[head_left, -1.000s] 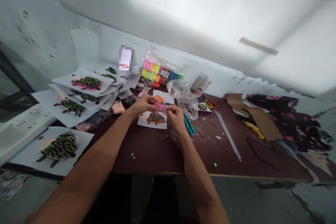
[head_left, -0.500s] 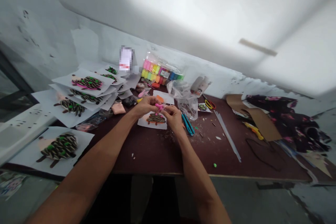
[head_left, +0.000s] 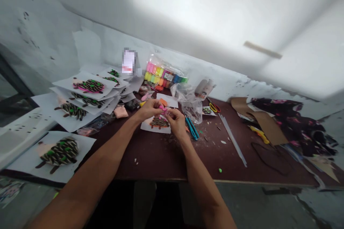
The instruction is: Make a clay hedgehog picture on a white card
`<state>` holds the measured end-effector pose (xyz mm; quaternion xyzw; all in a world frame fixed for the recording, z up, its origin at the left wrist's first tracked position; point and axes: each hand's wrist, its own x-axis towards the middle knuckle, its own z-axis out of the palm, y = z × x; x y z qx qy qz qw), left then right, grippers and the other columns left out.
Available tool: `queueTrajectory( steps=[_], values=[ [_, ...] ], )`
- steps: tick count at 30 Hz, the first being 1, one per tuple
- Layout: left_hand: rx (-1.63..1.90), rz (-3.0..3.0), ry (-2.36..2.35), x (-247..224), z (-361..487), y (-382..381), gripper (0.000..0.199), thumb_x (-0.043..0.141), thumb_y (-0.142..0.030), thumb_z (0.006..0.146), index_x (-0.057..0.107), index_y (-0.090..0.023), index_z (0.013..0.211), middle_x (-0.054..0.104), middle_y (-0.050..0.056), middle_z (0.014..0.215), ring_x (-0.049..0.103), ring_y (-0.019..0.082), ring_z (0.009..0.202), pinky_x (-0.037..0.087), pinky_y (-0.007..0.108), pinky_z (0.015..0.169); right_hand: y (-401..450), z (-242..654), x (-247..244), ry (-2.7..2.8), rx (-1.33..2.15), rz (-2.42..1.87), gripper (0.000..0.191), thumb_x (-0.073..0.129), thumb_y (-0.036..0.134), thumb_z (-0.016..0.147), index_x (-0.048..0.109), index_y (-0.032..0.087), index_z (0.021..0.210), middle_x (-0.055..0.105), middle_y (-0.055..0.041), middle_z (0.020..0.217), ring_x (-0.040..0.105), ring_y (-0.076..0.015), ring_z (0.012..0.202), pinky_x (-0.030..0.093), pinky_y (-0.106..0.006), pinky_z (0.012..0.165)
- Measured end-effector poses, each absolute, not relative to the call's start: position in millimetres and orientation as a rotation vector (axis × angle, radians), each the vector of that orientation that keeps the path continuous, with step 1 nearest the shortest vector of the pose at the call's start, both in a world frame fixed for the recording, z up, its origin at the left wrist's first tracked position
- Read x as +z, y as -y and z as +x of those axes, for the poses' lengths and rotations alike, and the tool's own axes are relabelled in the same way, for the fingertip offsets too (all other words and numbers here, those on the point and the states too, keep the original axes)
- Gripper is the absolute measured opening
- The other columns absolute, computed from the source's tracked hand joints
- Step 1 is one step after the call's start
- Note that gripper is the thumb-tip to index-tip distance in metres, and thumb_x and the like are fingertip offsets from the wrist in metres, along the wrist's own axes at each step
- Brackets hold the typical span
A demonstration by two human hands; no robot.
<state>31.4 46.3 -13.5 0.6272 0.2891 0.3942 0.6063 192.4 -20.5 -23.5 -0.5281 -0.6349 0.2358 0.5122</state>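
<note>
Between the fingertips of both hands is a lump of pink modelling clay (head_left: pixel 163 109), with what looks like a clear wrapper around part of it. My left hand (head_left: pixel 149 109) pinches it from the left. From the right, my right hand (head_left: pixel 176 120) grips it with closed fingers. Just below the hands lies a sheet of white paper (head_left: pixel 146 126) bearing a hedgehog picture (head_left: pixel 159 122) with dark and pale striped spines, an orange edge and pink bits. My fingers cover its upper part.
Finished-looking hedgehog pictures (head_left: pixel 90 85) are stacked at left. Coloured clay packs (head_left: pixel 163 75) stand against the wall. A teal cutter (head_left: pixel 191 127), scissors (head_left: pixel 213 107), clear glue sticks (head_left: pixel 233 139) and a yellow glue gun (head_left: pixel 259 134) lie to the right. Scraps dot the brown table (head_left: pixel 161 161).
Both hands stay in nearly the same place, still at the pink clay. Their fingers have shifted slightly around it, and the view has moved a little.
</note>
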Motion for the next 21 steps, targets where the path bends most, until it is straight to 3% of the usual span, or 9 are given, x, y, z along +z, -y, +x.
queueTrajectory(
  steps=[12, 21],
  values=[
    [0.863, 1.408, -0.604, -15.3, 31.7, -46.6, 0.022, 0.082, -0.021, 0.066, 0.063, -0.012, 0.074, 0.068, -0.001, 0.061, 0.065, 0.010, 0.052, 0.055, 0.019, 0.052, 22.8, 192.7, -22.8, 1.581, 0.478, -1.321, 0.015, 0.062, 0.035, 0.081, 0.063, 0.021, 0.074, 0.054, 0.0022, 0.068, 0.043, -0.0123, 0.060, 0.035, -0.024, 0.059],
    [0.850, 1.346, -0.571, -9.4, 26.3, -42.2, 0.031, 0.084, -0.026, 0.067, 0.066, -0.011, 0.087, 0.071, 0.004, 0.072, 0.068, 0.013, 0.060, 0.058, 0.024, 0.060, 19.2, 199.2, -17.3, 1.518, 0.636, -1.251, 0.022, 0.066, 0.041, 0.077, 0.059, 0.021, 0.073, 0.054, 0.0018, 0.072, 0.045, -0.0127, 0.065, 0.039, -0.025, 0.063]
  ],
)
